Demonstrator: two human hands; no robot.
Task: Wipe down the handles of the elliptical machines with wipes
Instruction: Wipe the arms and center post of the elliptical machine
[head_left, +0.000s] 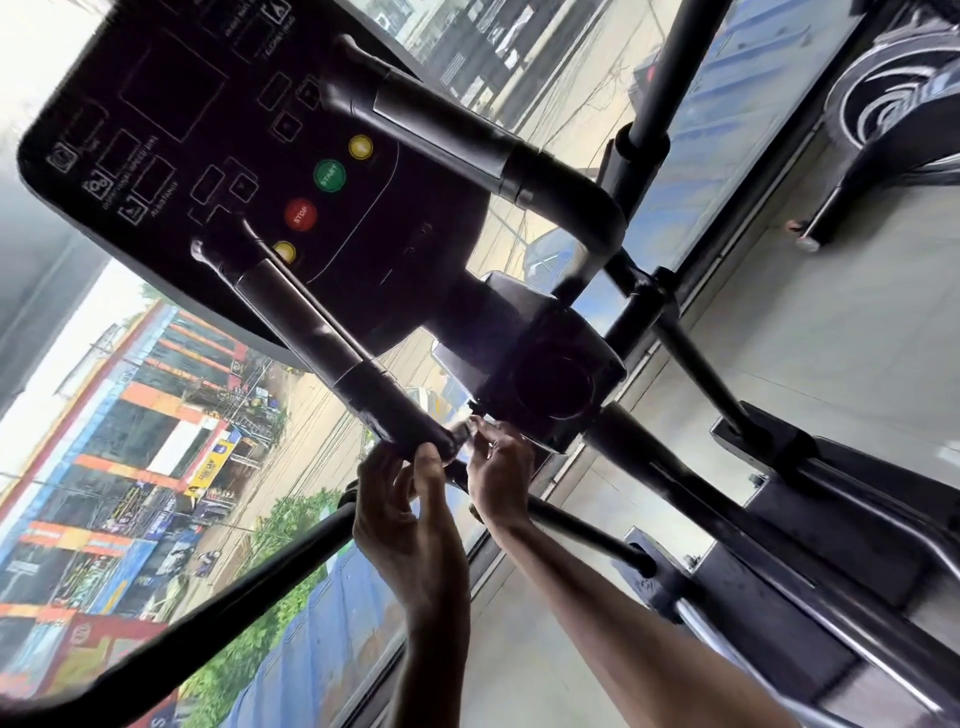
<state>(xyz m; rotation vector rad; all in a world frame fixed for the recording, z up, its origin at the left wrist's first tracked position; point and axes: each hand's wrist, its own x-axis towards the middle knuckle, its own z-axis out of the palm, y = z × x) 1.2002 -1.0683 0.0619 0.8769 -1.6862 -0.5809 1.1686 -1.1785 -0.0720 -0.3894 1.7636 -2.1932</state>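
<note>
The wiping step is judged to be in hand at the near end of the left handle, where that bar meets the dark housing below the console. The left hand is seen with thumb and fingers curled round this near end of the bar. The right hand is held just beside it on the right, its fingertips drawn together on a small pale scrap at the joint. The scrap is taken to be the wipe, though it is too small and blurred for that to be confirmed.

The right handle lies farther off and is touched by neither hand. A long swing bar runs to the near left, also untouched. A window with a street beyond it is seen behind the machine.

Much of the task is judged to remain. For the next move the scrap would need to be wrapped round the bar and drawn along its length toward the console, with a firm grip kept so that it is not dropped at the joint
</note>
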